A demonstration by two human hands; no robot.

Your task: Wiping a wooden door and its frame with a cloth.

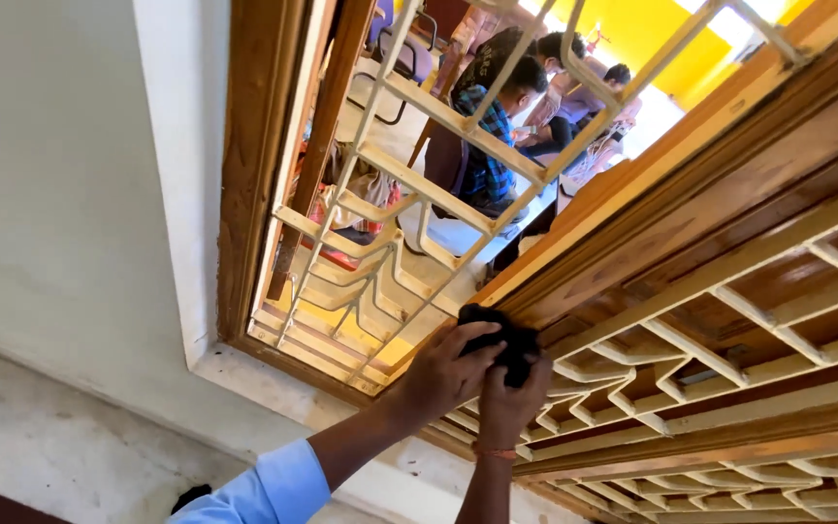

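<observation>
Cloth (pixel 501 335), black and mostly hidden, is clamped between my left hand (pixel 443 374) and right hand (pixel 511 403) against the wooden window frame (pixel 632 223), beside the cream grille (pixel 419 175).

Seated people (pixel 511 107) beyond white wall (pixel 60 194)

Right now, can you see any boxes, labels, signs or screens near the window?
None in view: no package, label, sign or screen can be made out.
Only both hands, the left hand and the right hand, press a black cloth against the wooden window frame by the cream grille.
</observation>
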